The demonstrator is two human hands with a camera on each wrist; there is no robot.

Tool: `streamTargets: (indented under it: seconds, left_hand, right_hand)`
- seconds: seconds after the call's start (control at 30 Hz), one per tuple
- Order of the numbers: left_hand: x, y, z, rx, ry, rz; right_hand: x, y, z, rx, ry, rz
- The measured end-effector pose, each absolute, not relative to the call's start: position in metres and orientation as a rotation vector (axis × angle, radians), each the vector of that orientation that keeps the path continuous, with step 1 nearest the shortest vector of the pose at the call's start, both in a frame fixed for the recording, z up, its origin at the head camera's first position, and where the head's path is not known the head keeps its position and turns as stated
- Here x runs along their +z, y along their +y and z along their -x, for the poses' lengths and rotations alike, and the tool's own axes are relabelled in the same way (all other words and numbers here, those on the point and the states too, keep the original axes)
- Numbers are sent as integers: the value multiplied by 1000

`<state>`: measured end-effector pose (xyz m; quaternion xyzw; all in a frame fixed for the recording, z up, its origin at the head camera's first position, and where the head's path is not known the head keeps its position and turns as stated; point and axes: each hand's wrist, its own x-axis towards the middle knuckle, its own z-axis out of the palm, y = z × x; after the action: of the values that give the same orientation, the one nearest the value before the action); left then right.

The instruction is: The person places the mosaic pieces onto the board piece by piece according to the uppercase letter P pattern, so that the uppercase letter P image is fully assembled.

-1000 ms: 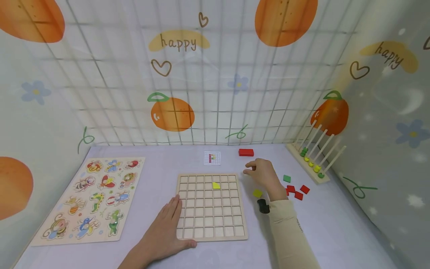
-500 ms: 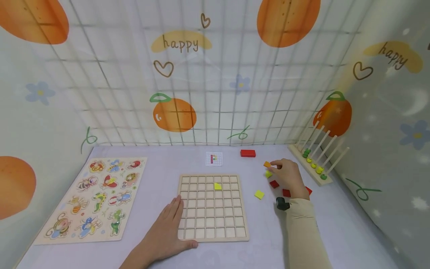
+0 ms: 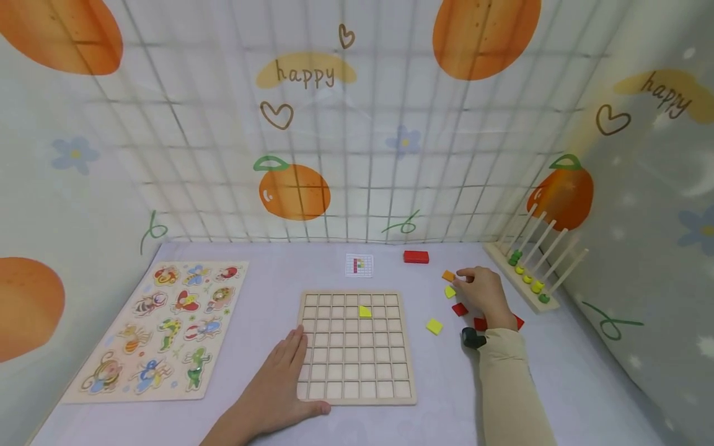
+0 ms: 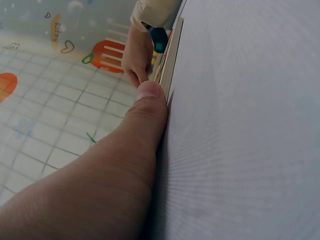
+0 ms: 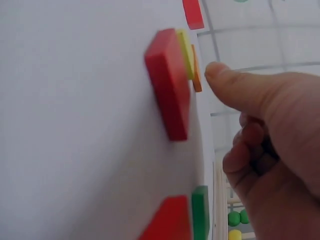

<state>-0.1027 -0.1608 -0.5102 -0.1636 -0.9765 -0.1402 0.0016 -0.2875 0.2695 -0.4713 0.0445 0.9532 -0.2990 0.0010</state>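
The orange tile (image 3: 449, 276) lies on the desk (image 3: 385, 427) to the right of the board (image 3: 336, 355), a little beyond its far right corner. To lift it well, I would bring thumb and forefinger to opposite edges and pinch lightly, taking care not to nudge the yellow piece (image 3: 449, 292) just on its near side. The tile is just left of the right hand (image 3: 483, 292), whose thumb and fingers are loosely bent; the right wrist view shows a gap between thumb and tile, and nothing seems held. It is well apart from the left hand (image 3: 279, 381), which lies straight-fingered along the board's left edge, thumb at the near edge, gripping nothing; gentle pressure there should hold the board steady. Outward from the board, a picture card (image 3: 359, 265) lies behind it, a peg rack (image 3: 524, 286) far right, a puzzle (image 3: 184, 347) left.
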Motion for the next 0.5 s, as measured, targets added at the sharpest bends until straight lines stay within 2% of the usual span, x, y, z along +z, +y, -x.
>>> streamTargets:
  seconds: [0.5]
  left_hand:
    - [-508, -161, 102, -442, -3058, 525]
  right_hand:
    - [-478, 264, 298, -963, 2937, -227]
